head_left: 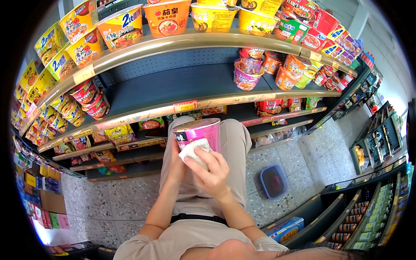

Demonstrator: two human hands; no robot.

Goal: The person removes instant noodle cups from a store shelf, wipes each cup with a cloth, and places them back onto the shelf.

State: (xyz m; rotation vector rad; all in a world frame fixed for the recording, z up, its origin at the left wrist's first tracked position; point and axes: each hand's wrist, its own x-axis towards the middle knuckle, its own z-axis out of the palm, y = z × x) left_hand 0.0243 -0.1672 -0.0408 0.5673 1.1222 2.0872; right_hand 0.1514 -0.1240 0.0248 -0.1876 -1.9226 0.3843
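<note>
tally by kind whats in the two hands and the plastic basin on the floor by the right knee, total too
Pink tub held in the left hand: 1
White cloth held in the right hand: 1
Blue basin on the floor: 1
Total: 3

beige shirt (190, 238) | short sleeves (138, 243) | black waist belt (198, 217) | plain beige trousers (234, 145)

"We're head-mounted here, facing forward and steeply down, with the left hand (175, 164) and right hand (211, 172) close below us!"

"And it's a wide view we've got: shelves (173, 84) ahead, their edges bowing, floor (130, 203) either side of the legs (234, 145), black rounding off our corners!"
</note>
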